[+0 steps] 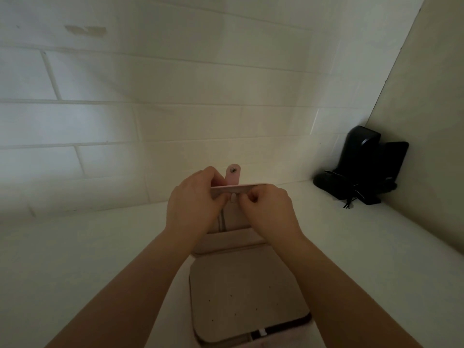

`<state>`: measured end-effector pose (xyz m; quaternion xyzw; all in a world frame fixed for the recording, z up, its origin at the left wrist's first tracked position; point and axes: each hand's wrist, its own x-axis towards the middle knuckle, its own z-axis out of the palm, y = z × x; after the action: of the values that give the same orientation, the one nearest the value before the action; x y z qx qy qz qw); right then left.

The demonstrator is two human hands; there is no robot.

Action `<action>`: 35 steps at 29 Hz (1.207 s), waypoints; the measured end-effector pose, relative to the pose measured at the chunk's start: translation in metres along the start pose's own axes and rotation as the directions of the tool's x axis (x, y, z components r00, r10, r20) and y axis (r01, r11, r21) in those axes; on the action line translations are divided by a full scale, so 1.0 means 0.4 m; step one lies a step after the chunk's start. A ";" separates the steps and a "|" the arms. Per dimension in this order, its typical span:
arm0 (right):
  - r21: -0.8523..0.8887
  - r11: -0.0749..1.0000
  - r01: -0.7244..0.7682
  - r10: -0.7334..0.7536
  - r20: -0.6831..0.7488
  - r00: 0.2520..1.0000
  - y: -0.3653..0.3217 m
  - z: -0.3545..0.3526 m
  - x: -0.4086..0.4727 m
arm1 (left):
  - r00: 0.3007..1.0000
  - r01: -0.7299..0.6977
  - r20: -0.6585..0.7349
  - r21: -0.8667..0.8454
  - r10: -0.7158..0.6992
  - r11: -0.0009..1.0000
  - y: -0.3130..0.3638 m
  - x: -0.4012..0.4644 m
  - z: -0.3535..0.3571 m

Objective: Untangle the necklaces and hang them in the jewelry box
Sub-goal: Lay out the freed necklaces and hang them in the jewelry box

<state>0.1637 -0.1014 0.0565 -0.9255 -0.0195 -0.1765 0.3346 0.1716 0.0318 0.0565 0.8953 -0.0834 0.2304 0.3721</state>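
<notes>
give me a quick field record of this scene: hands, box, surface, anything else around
left hand: gripping the upright lid's top edge
right hand: fingers pinched just under the lid edge; what they hold is too small to tell
jewelry box: open, beige perforated panel lying flat toward the camera
snap tab: pink, standing above the lid
counter: white
wall: white tile
black device: far right corner

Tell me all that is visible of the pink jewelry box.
The pink jewelry box lies open on the white counter. Its beige inner panel, dotted with small holes, faces up near the camera. The far lid stands upright, with a pink snap tab on top. The left hand pinches the lid's edge; the right hand pinches something small under it.
</notes>
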 end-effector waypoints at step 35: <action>-0.041 0.996 0.074 -0.066 0.173 0.983 0.040 -0.040 -0.002 | 0.940 -0.314 0.255 0.380 0.228 0.870 -0.034 -0.020 -0.011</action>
<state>0.1603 -0.1236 0.0578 -0.9436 -0.0764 -0.1085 0.3032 0.1673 0.0446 0.0469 0.9515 -0.1953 0.2011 0.1268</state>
